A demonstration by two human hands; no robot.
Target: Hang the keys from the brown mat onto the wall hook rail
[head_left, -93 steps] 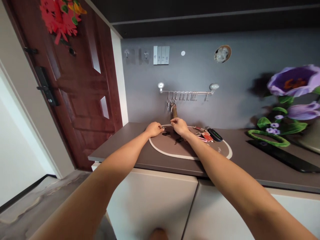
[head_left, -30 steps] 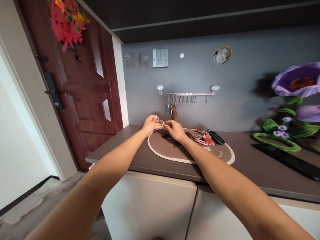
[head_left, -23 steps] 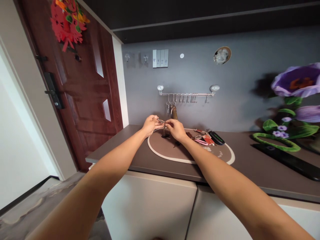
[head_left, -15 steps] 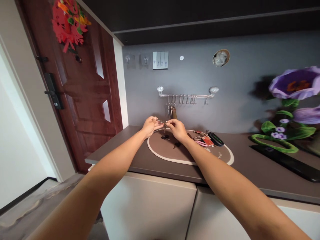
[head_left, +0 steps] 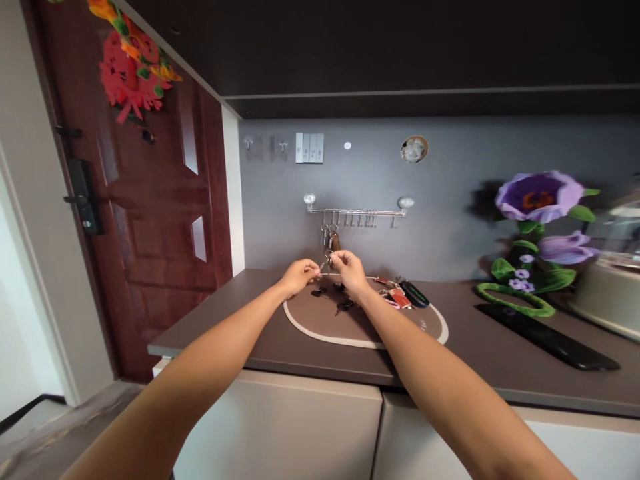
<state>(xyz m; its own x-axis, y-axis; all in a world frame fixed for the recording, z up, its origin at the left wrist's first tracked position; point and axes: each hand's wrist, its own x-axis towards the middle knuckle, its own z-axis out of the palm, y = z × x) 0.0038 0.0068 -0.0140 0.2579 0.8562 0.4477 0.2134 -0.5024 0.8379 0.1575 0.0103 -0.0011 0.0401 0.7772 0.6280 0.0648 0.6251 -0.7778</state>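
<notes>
My right hand [head_left: 349,270] pinches a metal key ring [head_left: 329,255] in front of the wall. Just left of it, my left hand [head_left: 301,275] has its fingertips closed on a small key [head_left: 323,266] by the ring. Both hands are over the back of a brown mat [head_left: 340,331] with a pale border. Dark-headed keys [head_left: 319,292] lie on the mat below my left hand, and more keys [head_left: 344,306] lie partly behind my right wrist. On the wall rail [head_left: 357,213], a bunch of keys with a brown fob [head_left: 335,240] hangs behind my hands.
Red tags [head_left: 401,298] and a black case [head_left: 415,293] lie at the mat's right. Farther right are purple fabric flowers [head_left: 540,197] and a long black object [head_left: 547,337]. A dark shelf [head_left: 400,53] overhangs the counter [head_left: 210,327]; a red-brown door [head_left: 165,200] stands left.
The view has tilted upward and turned slightly right. My right hand has risen with the ring relative to my left hand, which now pinches a key below it.
</notes>
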